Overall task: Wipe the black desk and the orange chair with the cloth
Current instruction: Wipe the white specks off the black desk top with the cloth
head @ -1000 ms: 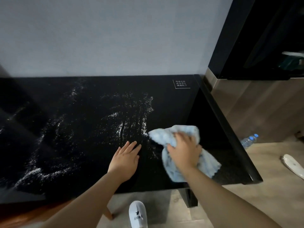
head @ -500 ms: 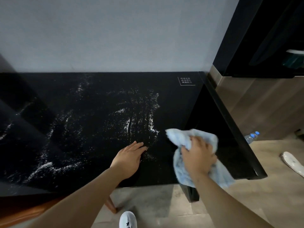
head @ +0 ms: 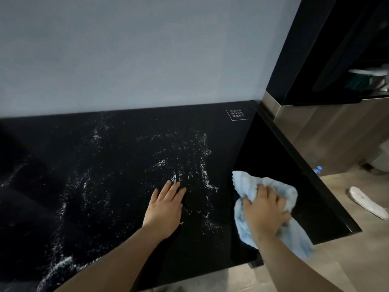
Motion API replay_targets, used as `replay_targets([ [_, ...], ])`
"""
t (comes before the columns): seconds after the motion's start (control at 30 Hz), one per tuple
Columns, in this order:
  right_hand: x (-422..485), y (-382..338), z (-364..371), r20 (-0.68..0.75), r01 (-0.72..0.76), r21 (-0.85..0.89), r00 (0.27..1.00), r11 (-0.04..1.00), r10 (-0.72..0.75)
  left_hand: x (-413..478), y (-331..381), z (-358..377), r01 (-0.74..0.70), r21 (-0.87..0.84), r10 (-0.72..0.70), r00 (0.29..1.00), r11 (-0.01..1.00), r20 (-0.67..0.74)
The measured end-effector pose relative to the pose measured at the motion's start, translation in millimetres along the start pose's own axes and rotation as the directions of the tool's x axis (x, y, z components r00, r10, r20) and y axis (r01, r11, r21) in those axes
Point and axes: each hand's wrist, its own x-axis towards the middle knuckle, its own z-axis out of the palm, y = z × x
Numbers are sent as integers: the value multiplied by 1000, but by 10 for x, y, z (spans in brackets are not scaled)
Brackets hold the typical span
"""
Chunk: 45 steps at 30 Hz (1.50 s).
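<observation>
So the light blue cloth is bunched up under the right hand, sitting on the right part of the black table, close to the front-right corner. The fingers are curled into the fabric, gripping a wad of it, and a loose tail of the cloth hangs off the front edge toward the floor.

The left hand is flat on the table with fingers straight and spread, holding nothing, just resting on the surface in the middle of the white residue. Looks like it's there for support.

Handling-wise, I'd say the cloth is soft, light and floppy, basically a fluffy microfibre type. It won't keep a shape, so a crumpled grab from above like this makes sense, palm pressing it down so a good patch stays against the surface. That dangling tail isn't wiping anything, so gathering it in would probably help.

The table top looks glossy, hard and slick, so the cloth should glide easily. The white speckles and streaks are spread from the centre out to the far left and front-left edge, while the strip by the right hand looks darker and cleaner. My guess is most of the table is still to do.

The orange chair isn't clearly in view, so can't say anything about it. A white slipper lies on the floor to the right.
</observation>
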Motion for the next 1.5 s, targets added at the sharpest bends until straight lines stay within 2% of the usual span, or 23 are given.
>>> replay_targets([
  [0.07,-135,-221,68,47,132,-11,990,991,-131,22,-64,-5,5,-54,-6,1000,999,-17],
  [0.13,-232,-404,124,59,284,71,956,956,-288,15,-120,-2,-6,-87,3,999,996,-36],
  [0.17,-202,-447,121,48,310,129,947,942,-319,17,-150,-7,-14,-90,11,999,996,-38],
  [0.27,108,-365,46,-83,206,252,978,946,-191,69,-226,-52,-2,-103,-1,999,995,-35],
  [0.3,221,-297,49,-103,135,234,988,963,-114,101,-239,-70,12,-109,-16,999,994,-37],
  [0.37,311,-257,61,-16,38,69,999,997,-37,184,-243,-97,46,-108,-48,999,993,-17],
  [0.47,221,-442,71,153,234,-45,962,971,-225,330,-197,-93,94,-101,-90,995,990,42],
  [0.53,164,-568,92,237,420,31,879,907,-415,426,-134,-93,112,-99,-106,993,989,59],
  [0.6,274,-602,68,140,503,221,831,835,-538,536,-69,-121,123,-89,-119,992,988,51],
  [0.67,592,-586,14,-37,437,365,889,822,-456,675,-34,-177,125,-68,-123,992,990,28],
  [0.73,971,-529,-58,-80,309,327,951,893,-299,835,-26,-236,151,-59,-150,989,987,14],
  [0.8,1244,-471,-72,81,152,207,982,967,-172,979,-11,-288,200,-62,-199,980,978,22],
  [0.87,1328,-484,6,211,111,61,970,992,-121,1097,3,-318,238,-52,-237,971,970,36],
  [0.97,1254,-631,134,242,286,-72,934,955,-261,1218,-41,-332,308,-26,-307,951,951,50],
  [1.03,1213,-747,145,263,462,-67,863,884,-431,1258,-104,-315,355,-52,-352,934,933,66],
  [1.1,1238,-791,143,270,605,-5,768,797,-581,1255,-134,-273,373,-58,-370,927,926,56],
  [1.17,1386,-755,160,180,676,133,703,725,-688,1232,-129,-248,371,-43,-370,929,928,30],
  [1.2,1510,-720,161,89,674,190,712,714,-696,1230,-122,-243,372,-44,-372,928,927,18],
  [1.27,1843,-665,146,-21,537,209,838,818,-545,1252,-112,-246,383,-53,-383,924,922,3],
  [1.33,2043,-697,130,74,359,114,927,926,-368,1280,-101,-258,397,-57,-398,917,916,-14],
  [1.37,2041,-750,155,134,359,18,924,933,-358,1293,-94,-257,404,-63,-406,914,913,-17],
  [1.43,1864,-882,240,129,502,-22,859,865,-495,1300,-85,-253,420,-75,-422,906,904,-19],
  [1.5,1577,-1036,312,65,697,86,709,712,-702,1300,-86,-254,432,-62,-435,900,900,-30],
])
